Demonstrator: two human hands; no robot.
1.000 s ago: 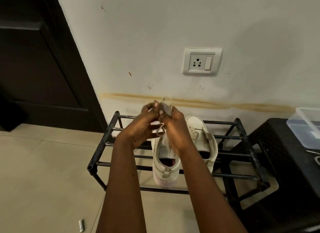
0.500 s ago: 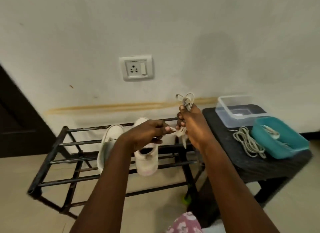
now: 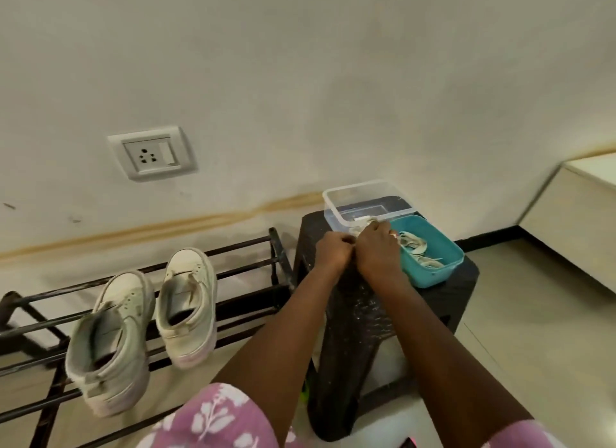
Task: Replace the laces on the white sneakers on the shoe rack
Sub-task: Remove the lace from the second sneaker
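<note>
Two white sneakers without laces stand on the black metal shoe rack: the left sneaker and the right sneaker. My left hand and my right hand are together over the black stool. Both grip a bundled white lace at the edge of the clear plastic box. Most of the lace is hidden by my fingers. A teal tray beside my right hand holds more laces.
A wall socket sits above the rack. Light-coloured furniture stands at the far right. My pink floral clothing fills the bottom edge. Tiled floor lies around the stool.
My view has swung right from the rack to the stool. Both hands have carried the bundled lace from above the sneakers over to the clear box on the stool.
</note>
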